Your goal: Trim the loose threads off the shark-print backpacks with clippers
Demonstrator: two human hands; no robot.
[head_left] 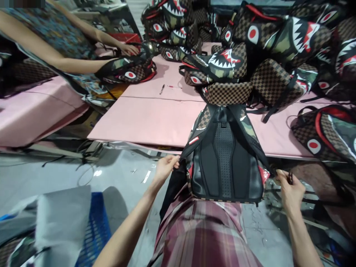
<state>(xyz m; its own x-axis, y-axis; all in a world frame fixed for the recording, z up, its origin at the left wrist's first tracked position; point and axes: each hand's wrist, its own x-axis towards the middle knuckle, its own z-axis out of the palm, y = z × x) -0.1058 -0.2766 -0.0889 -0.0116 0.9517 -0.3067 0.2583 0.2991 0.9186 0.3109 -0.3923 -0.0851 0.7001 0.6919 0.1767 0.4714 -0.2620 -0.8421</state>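
Two hands on one backpack (224, 163), back panel up, hanging over the near edge of the pink surface (150, 118), left hand (166, 167) pinched on its left strap, right hand (289, 187) closed on its right strap, more backpacks (250, 55) piled toward the far right corner, a co-worker's hand (128, 49) on another bag at the far left edge.

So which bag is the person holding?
Find the pink table, then look at its near edge. The backpack with the black padded mesh back hangs there, back panel facing you, straps pinched by the left hand and right hand. The piled bags show shark faces.
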